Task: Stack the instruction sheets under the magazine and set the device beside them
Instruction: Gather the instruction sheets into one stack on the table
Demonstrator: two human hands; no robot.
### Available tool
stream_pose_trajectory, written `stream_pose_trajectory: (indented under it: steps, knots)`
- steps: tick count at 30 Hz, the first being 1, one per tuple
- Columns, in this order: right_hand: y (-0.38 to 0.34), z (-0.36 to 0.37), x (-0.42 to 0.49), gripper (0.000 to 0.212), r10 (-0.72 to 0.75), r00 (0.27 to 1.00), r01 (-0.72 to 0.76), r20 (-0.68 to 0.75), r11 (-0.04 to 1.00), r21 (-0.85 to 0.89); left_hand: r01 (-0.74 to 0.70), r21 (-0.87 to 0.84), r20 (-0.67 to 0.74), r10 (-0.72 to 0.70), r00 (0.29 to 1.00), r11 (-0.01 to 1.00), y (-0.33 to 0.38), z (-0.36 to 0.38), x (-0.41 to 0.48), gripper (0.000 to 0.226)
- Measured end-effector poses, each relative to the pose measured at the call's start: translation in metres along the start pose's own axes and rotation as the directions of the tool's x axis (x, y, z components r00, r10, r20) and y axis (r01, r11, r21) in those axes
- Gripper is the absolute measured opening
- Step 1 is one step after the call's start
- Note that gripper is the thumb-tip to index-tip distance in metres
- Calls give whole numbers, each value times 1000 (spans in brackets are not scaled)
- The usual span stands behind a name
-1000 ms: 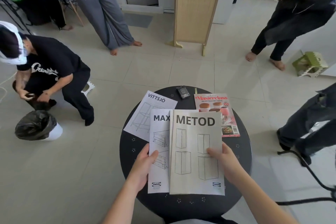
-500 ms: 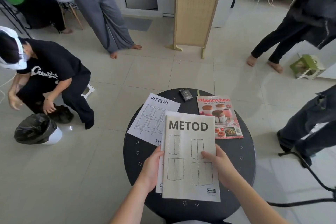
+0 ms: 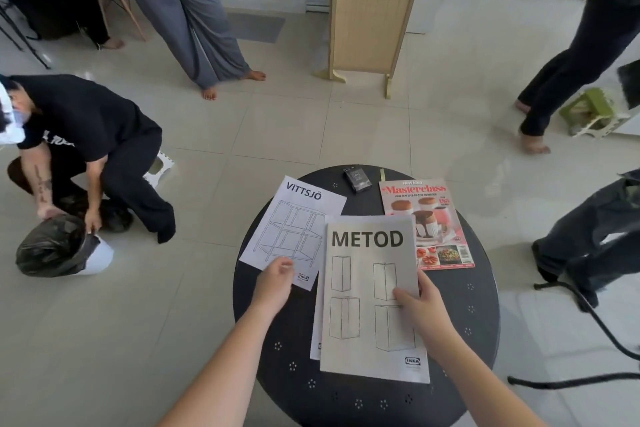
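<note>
While magazine (image 3: 431,218) overlaps METOD sheet (image 3: 372,295)

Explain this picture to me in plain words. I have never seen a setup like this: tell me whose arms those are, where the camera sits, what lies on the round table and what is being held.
There is no machine here. The camera is worn on a person's head and looks forward and down, so the two bare arms at the bottom are that person's own. On the round black table lie a sheet titled VITTSJÖ, a sheet titled METOD lying on top of another sheet whose edge shows at its left, a cooking magazine and a small dark device at the far edge. The right hand holds the METOD sheet by its right edge. The left hand rests at the near corner of the VITTSJÖ sheet; whether it grips it is unclear. Other people stand or crouch around.
</note>
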State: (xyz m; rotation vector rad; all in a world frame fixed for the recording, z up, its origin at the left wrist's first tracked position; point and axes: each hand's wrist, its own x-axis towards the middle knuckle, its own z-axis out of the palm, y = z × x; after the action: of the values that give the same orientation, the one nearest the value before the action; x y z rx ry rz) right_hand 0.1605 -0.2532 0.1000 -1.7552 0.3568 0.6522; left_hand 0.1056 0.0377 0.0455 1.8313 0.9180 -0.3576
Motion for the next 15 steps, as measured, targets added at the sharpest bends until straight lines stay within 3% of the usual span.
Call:
stream_pose_trajectory:
  steps: [6, 15]
  knots:
    - [0, -4, 16, 38, 32, 999, -31, -39, 999, 32, 33, 349, -176, 31, 984, 937, -2, -29, 63, 52]
    - [0, -12, 24, 37, 68, 996, -65, -56, 997, 47, 72, 359, -234, 15, 972, 930, -11, -41, 110, 52]
